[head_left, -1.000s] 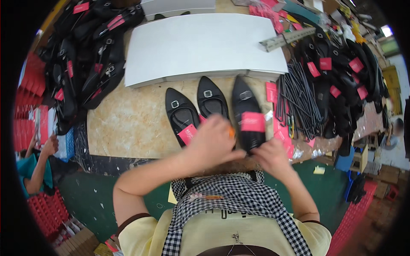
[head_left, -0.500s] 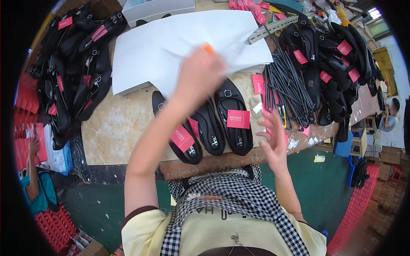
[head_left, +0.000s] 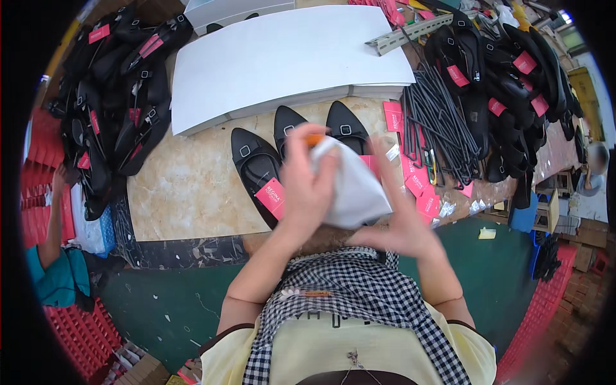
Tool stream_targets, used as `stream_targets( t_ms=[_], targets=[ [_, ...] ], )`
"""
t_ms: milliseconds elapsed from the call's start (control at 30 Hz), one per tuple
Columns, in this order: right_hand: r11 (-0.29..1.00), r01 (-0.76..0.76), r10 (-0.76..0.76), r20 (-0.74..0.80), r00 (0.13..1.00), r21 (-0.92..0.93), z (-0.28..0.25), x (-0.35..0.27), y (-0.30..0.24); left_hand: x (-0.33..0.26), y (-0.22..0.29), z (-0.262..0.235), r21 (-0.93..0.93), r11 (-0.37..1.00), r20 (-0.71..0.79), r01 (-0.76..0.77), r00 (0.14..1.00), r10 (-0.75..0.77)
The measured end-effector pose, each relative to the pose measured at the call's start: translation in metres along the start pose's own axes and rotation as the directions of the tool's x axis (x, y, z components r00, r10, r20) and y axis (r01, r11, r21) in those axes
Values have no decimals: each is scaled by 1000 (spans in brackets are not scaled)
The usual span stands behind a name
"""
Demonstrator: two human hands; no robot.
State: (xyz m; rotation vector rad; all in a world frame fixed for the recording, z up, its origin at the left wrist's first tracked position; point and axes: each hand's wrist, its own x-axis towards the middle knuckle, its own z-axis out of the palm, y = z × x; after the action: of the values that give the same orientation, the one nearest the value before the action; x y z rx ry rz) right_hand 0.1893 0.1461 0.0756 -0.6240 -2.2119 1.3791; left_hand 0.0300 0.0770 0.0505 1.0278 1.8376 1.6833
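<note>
A crumpled sheet of white paper [head_left: 357, 190] is bunched in my left hand [head_left: 308, 186], above the front of the table. Something orange shows at that hand's fingers. My right hand [head_left: 404, 221] is beside the paper, fingers stretched and blurred; whether it touches the paper I cannot tell. Behind and under my hands lie black pointed shoes with square buckles: a left shoe [head_left: 247, 154], a middle shoe [head_left: 287, 119] and a right shoe [head_left: 346, 125]. A pink tag [head_left: 270, 197] is on the left one. Paper and hands hide much of the other two.
Beyond the shoes lies a stack of white paper [head_left: 289, 58], with a slotted metal bar [head_left: 410, 33] over its right corner. Black rods [head_left: 439, 122] are heaped right of it. Tagged black shoes pile up at left [head_left: 96, 96] and right [head_left: 513, 96]. A person's arm [head_left: 54, 218] shows far left.
My left hand has come back from the paper stack toward me, now with a bunched white sheet. My right hand has moved in toward that paper.
</note>
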Motion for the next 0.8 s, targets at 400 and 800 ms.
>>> stream_targets(
  t_ms=[400,800],
  targets=[
    [753,116,-115,45,992,-648,11,23,100,-69,-35,48,515,680,657,-523,750,79],
    [838,-122,77,-107,991,-532,9,89,127,-54,-26,56,545,574,739,-611,673,15]
  ],
)
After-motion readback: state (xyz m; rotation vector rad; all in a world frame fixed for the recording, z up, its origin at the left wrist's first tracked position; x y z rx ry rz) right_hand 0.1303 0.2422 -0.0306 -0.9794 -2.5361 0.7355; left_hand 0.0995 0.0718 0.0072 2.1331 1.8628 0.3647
